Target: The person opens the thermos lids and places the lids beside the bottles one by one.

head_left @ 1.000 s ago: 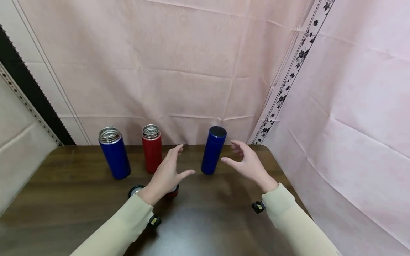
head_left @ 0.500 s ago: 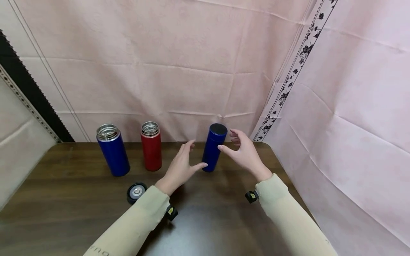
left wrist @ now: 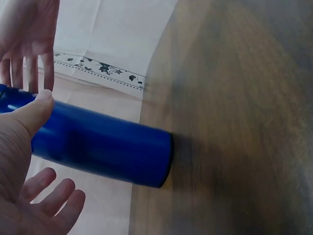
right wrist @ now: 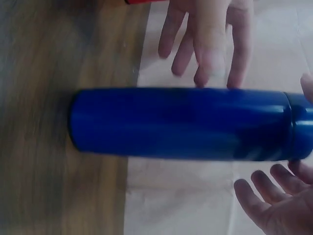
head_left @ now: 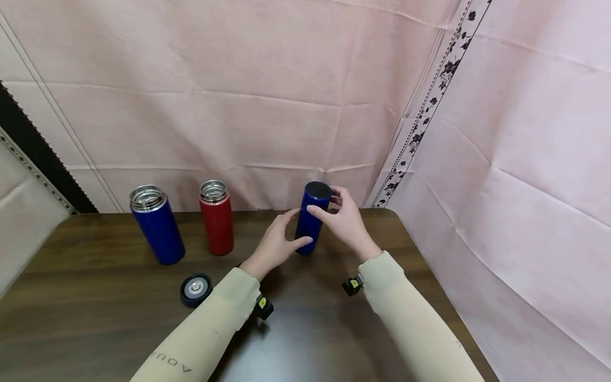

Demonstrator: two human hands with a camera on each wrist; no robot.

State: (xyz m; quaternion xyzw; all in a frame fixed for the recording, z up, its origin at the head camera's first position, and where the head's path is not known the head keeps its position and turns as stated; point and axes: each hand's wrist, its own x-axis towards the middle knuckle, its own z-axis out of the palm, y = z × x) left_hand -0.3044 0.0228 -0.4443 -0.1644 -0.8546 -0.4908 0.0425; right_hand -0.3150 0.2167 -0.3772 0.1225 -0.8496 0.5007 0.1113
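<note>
A closed blue thermos [head_left: 307, 225] with a black-topped lid stands upright between my hands. My right hand [head_left: 347, 223] pinches its lid [right wrist: 302, 128]; in the right wrist view the thumb and a fingertip lie at opposite sides of it, the other fingers loosely spread. My left hand [head_left: 273, 248] is beside the body from the left, lower down. Its thumb [left wrist: 36, 113] overlaps the thermos in the left wrist view, while several of its fingers [left wrist: 57, 197] are apart from the surface.
An open red thermos [head_left: 218, 225] and a wider open blue thermos [head_left: 161, 231] stand to the left on the wooden table [head_left: 86, 297]. One dark lid [head_left: 195, 289] lies near the left sleeve. Pink cloth [head_left: 262, 106] hangs behind.
Both hands have moved in on the blue thermos: the left went right to its body, the right went left onto its lid. The dark lid by the left sleeve is now fully uncovered.
</note>
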